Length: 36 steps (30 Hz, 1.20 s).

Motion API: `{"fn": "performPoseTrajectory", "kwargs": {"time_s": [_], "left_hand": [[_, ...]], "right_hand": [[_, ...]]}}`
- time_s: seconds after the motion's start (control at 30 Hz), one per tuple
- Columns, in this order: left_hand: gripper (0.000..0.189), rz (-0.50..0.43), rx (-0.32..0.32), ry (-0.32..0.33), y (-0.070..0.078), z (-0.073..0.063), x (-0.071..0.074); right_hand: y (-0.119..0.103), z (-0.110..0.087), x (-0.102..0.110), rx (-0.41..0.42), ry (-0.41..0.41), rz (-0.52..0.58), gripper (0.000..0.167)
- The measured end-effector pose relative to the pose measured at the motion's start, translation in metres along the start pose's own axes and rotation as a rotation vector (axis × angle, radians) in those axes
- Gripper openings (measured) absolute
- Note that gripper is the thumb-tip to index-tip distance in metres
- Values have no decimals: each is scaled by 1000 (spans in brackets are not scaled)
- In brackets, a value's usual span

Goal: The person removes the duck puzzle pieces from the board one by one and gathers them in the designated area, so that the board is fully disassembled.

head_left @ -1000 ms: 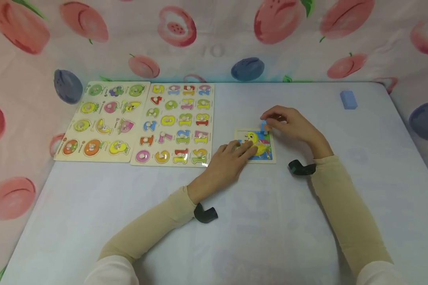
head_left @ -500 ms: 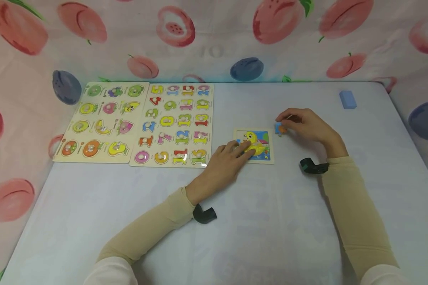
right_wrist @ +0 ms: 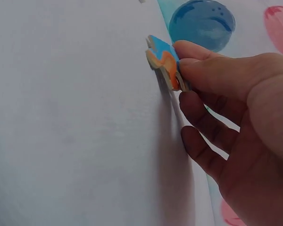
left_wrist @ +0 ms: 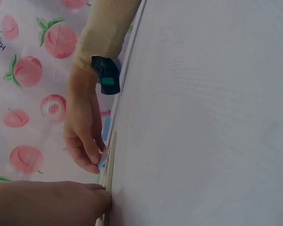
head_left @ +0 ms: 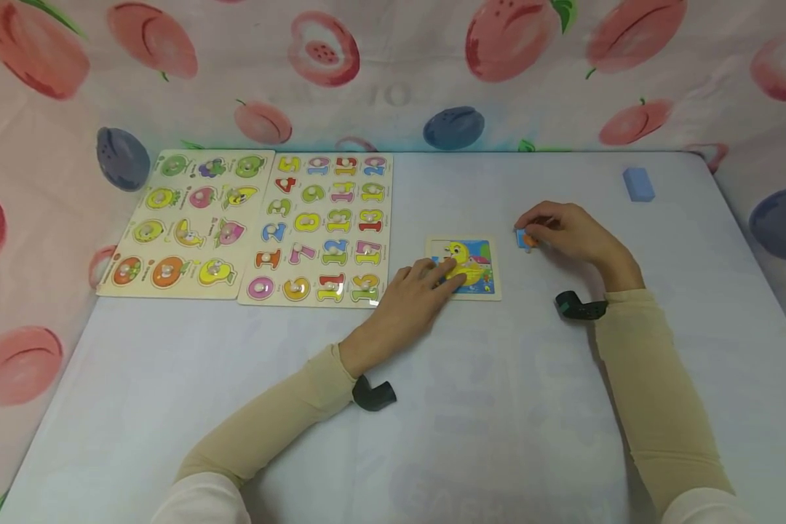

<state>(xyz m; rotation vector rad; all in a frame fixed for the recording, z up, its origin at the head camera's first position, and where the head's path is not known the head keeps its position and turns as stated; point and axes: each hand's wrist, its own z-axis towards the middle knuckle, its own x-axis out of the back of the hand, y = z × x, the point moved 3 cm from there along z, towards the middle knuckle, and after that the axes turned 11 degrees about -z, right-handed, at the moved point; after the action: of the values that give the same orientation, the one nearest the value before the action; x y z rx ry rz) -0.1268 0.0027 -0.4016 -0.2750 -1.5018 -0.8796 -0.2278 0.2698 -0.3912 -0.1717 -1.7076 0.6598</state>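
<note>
A small square jigsaw puzzle (head_left: pixel 481 271) with a yellow duck picture lies in a pale wooden frame (head_left: pixel 497 284). My left hand (head_left: pixel 406 300) rests on its left part, fingers extended over the duck and hiding the lower left corner. A pale patch shows at the picture's upper left. To the right of the frame, my right hand (head_left: pixel 578 234) pinches a puzzle piece (head_left: pixel 521 238) between thumb and fingertips. In the right wrist view this puzzle piece (right_wrist: pixel 164 55) is blue and orange with a knobbed wooden edge, held tilted close over the table.
A fruit peg board (head_left: pixel 199 251) and a number peg board (head_left: pixel 317 240) lie side by side at the left. Far right is a blue block (head_left: pixel 639 184). Black curved wrist pieces (head_left: pixel 375 394) stick out from both sleeves. A fruit-print cloth (head_left: pixel 380 58) rises behind the table.
My right hand has carried the puzzle piece from the frame's top right edge rightward, away from it. The frame has shifted very slightly left, with my left hand staying on it.
</note>
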Motion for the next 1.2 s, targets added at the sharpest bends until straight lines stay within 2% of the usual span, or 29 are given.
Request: {"fn": "performPoseTrajectory", "kwargs": {"time_s": [0.3, 0.57, 0.7, 0.8, 0.93, 1.03, 1.2], "left_hand": [[40, 18, -5, 1, -1, 1, 1], [40, 13, -5, -10, -1, 1, 2], [40, 17, -7, -19, -1, 1, 2], [41, 23, -9, -27, -2, 2, 3], [41, 32, -12, -35, -2, 1, 3], [41, 37, -12, -37, -2, 1, 3], [41, 38, -18, -38, -2, 1, 3]], "right_hand": [[3, 0, -4, 27, 0, -16, 17], [5, -1, -4, -5, -23, -47, 17], [5, -1, -4, -1, -7, -49, 19], [1, 0, -5, 27, 23, -43, 20], [-14, 4, -8, 110, 53, -18, 19], [-27, 8, -13, 173, 35, -4, 18], [-48, 12, -18, 232, -22, 17, 18]]}}
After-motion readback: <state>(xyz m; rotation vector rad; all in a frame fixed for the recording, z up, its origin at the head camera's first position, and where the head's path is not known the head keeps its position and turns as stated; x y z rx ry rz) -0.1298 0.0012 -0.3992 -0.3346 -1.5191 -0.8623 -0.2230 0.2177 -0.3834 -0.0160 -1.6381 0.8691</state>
